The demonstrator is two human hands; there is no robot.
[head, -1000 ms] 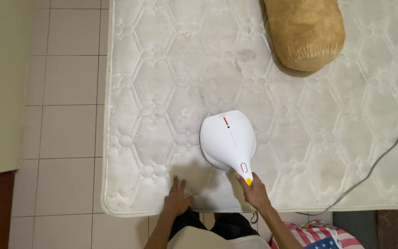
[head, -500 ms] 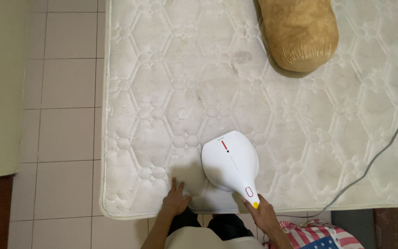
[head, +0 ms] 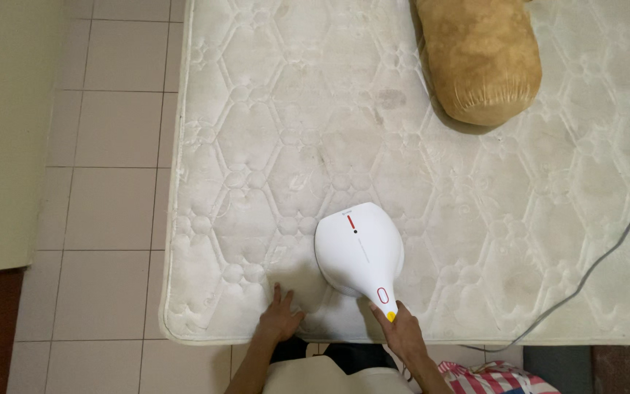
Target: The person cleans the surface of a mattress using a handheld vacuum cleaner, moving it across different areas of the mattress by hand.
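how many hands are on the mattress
2. The left hand lies flat on the mattress near its front edge; the right hand holds the handle of the white handheld vacuum beside it. None seem hidden.

Light: soft, even indoor light, moderately bright, no glare
Shadows: faint one beside the brown pillow [head: 479,58]; another under the white handheld vacuum [head: 359,250] on the mattress [head: 257,146]
Sharpness: mostly crisp; quilting readable
Edges: slight wide-angle bending of floor tiles [head: 111,204]
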